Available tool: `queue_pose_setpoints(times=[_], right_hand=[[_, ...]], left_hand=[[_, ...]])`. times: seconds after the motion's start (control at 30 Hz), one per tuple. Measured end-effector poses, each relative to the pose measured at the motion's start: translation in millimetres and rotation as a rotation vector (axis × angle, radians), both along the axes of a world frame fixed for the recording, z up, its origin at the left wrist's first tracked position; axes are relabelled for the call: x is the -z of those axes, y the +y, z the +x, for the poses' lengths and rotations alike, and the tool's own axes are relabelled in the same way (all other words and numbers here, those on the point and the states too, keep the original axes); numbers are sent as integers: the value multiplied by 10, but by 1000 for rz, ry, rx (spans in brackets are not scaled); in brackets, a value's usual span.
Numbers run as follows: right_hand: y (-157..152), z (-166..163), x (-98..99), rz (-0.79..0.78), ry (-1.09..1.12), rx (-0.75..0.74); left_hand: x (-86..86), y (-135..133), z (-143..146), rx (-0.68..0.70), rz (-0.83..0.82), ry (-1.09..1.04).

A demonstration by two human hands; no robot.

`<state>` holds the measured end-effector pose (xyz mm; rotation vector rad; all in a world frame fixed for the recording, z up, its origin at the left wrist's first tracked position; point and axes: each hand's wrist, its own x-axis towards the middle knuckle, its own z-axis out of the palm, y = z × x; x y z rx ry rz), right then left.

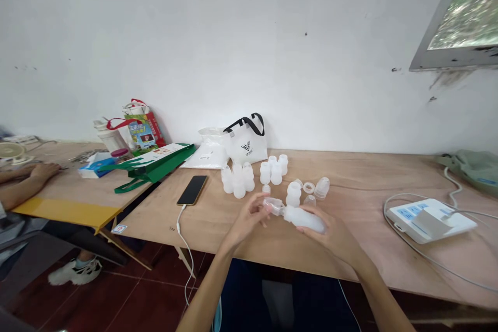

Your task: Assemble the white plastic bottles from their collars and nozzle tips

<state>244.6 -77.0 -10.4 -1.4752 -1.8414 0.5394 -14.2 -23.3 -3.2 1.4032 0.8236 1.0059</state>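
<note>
My right hand is wrapped round a frosted white baby bottle, which lies tilted almost level above the table. At its mouth end, the fingers of my left hand pinch a clear plastic cap. The cap meets or nearly meets the bottle's neck; I cannot tell whether they touch. Just behind stands another frosted bottle. Close to it lie a white ring, a clear domed cap and a small clear piece. A small translucent part sits behind my left fingers.
Several capped bottles stand at the back left, and several open ones beside them. Behind are a white tote bag and a plastic bag. A phone charges leftward; a white corded device lies right. Another person's hand rests far left.
</note>
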Motion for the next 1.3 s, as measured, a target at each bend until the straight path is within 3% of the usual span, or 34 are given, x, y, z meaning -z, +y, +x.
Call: queue_pose_setpoints(times=[0.1, 0.23, 0.37, 0.47, 0.7, 0.8, 0.87, 1.0, 1.2, 1.3], right_hand=[[-24, -133, 51, 118, -50, -30], [-33, -202, 112, 310, -125, -22], [-33, -229, 129, 329, -116, -22], [-40, -227, 82, 155, 50, -36], [-44, -221, -34, -548, 730, -255], [-28, -283, -11, -702, 907, -333], [-9, -331, 26, -709, 955, -377], [18, -358, 83, -547, 877, -377], [-41, -265, -27, -350, 363, -397], [-65, -281, -78, -303, 248, -387]], left_hand=[[13, -60, 66, 107, 18, 44], [14, -56, 37, 91, 35, 62], [8, -39, -31, 102, 59, 74], [-8, -60, -42, 108, 78, 90], [-24, -104, -18, 160, 81, 56], [-35, -109, -27, 165, 88, 38], [-45, -116, -18, 159, 89, 21], [-66, -131, 49, 85, 91, -48], [-112, -155, 90, -15, 141, -12], [-124, -180, 93, -36, 147, 24]])
